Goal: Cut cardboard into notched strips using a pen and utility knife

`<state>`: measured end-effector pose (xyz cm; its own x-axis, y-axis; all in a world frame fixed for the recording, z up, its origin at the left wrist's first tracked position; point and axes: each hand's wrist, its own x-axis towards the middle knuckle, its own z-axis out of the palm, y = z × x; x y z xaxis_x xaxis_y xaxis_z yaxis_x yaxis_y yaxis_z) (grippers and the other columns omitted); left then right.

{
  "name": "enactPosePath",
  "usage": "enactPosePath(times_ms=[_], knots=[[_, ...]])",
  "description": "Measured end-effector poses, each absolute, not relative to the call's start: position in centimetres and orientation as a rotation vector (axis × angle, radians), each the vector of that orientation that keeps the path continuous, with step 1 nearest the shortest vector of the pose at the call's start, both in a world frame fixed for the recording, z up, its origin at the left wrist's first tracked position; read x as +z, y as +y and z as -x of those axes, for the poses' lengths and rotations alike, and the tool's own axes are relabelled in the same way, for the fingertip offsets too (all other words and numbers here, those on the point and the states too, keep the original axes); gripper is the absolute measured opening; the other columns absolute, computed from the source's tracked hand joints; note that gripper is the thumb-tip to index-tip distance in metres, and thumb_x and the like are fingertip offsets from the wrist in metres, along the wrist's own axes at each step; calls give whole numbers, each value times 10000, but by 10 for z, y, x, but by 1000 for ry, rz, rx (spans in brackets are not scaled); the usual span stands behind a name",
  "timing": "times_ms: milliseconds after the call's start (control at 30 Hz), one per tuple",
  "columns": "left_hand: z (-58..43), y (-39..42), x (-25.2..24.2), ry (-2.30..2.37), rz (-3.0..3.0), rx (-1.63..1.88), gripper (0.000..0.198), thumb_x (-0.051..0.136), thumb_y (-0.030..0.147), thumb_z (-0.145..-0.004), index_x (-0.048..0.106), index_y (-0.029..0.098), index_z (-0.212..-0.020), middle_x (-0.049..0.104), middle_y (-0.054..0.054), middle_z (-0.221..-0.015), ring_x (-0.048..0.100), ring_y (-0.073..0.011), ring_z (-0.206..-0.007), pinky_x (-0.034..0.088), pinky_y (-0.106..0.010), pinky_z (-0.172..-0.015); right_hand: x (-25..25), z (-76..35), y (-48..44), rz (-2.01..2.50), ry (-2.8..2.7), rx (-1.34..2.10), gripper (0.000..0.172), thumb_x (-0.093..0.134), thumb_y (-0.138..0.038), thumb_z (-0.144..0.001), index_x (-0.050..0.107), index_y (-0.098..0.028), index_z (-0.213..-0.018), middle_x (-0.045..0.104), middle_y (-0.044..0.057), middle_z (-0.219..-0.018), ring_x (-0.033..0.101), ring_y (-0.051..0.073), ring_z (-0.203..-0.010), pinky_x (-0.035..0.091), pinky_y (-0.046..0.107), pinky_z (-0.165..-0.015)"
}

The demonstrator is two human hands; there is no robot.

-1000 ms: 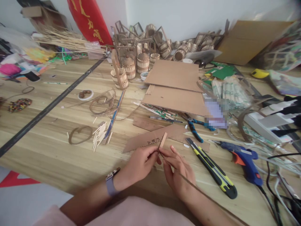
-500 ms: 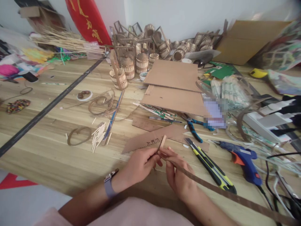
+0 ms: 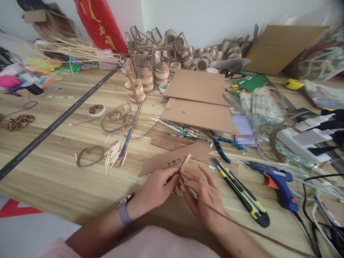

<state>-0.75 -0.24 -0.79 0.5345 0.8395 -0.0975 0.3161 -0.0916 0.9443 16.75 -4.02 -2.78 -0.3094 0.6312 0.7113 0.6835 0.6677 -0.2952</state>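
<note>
Low in the middle of the head view, my left hand point(image 3: 159, 188) is closed in a pinch on a long brown strip point(image 3: 185, 163). The strip's flat end sticks up above the fingertips. Close beside it, my right hand point(image 3: 205, 200) pinches the same strip between thumb and fingers, with one finger raised. From there the strip runs edge-on past my right wrist to the lower right. My fingers hide where the two hands meet. Just behind them lies a cut piece of cardboard point(image 3: 153, 163) with dark print.
To the right lie a utility knife point(image 3: 242, 193), a blue glue gun point(image 3: 279, 182) and pliers point(image 3: 221, 150). Short wooden sticks point(image 3: 111, 157) and a coiled strip point(image 3: 90, 163) lie left. Cardboard sheets point(image 3: 196, 86) and small slatted buckets point(image 3: 134, 91) stand farther back.
My right hand has opened slightly, lifting a finger away from the strip. The strip's trailing length has turned edge-on and dropped lower. My left hand has hardly moved.
</note>
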Motion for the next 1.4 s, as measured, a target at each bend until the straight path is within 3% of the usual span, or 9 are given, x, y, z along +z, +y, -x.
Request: enactPosePath(times_ms=[200, 400, 467, 567, 700, 967, 1200, 1400], knots=[[7, -5, -12, 992, -1678, 639, 305, 419, 315, -1024, 655, 171, -1154, 663, -4, -808, 594, -139, -719, 419, -213, -641, -38, -169, -44, 1030, -2093, -134, 172, 512, -70, -954, 565, -193, -1062, 768, 87, -1115, 713, 144, -1071, 315, 439, -1216], [6, -9, -13, 984, -1701, 718, 278, 420, 283, -1017, 650, 170, -1123, 674, -22, -855, 602, -145, -745, 442, -222, -685, -38, -167, -49, 1006, -2090, -165, 181, 488, -49, -945, 565, -168, -1059, 741, 133, -1192, 667, 160, -1172, 203, 444, -1255], [6, -10, -12, 985, -1704, 723, 261, 419, 284, -1018, 647, 161, -1046, 662, -19, -822, 585, -134, -710, 424, -213, -649, -39, -167, -49, 1019, -2084, -175, 175, 478, -47, -950, 563, -170, -1040, 745, 136, -1175, 679, 159, -1152, 263, 440, -1238], [6, -10, -9, 983, -1707, 698, 252, 424, 275, -1013, 625, 153, -922, 633, -5, -746, 561, -118, -652, 386, -201, -598, -42, -167, -47, 1021, -2072, -141, 189, 460, -53, -956, 546, -194, -1048, 767, 98, -1093, 713, 161, -1079, 461, 426, -1127], [6, -10, -7, 974, -1717, 670, 234, 431, 247, -995, 626, 150, -910, 615, 8, -707, 549, -109, -628, 376, -198, -596, -38, -165, -42, 1035, -1966, -103, 165, 469, -70, -962, 509, -209, -1041, 769, 78, -983, 747, 158, -957, 590, 396, -978], [8, -7, -8, 997, -1692, 620, 266, 438, 248, -982, 683, 151, -947, 663, 4, -741, 584, -114, -662, 410, -195, -626, -30, -163, -40, 999, -1947, -72, 124, 427, -90, -983, 489, -180, -1041, 760, 141, -950, 747, 183, -947, 605, 425, -949], [7, -5, -7, 959, -1676, 624, 327, 413, 352, -1030, 664, 168, -1131, 721, -35, -891, 665, -155, -813, 471, -225, -719, -27, -163, -40, 1017, -1986, -129, 143, 417, -104, -984, 483, -230, -995, 751, 45, -858, 751, 171, -930, 585, 445, -985], [5, -7, -8, 1002, -1733, 659, 299, 414, 302, -1022, 669, 147, -1035, 701, -33, -821, 648, -138, -736, 439, -212, -664, -34, -163, -43, 1038, -1977, -103, 128, 430, -103, -981, 493, -214, -975, 760, 76, -963, 739, 176, -989, 555, 457, -1021]])
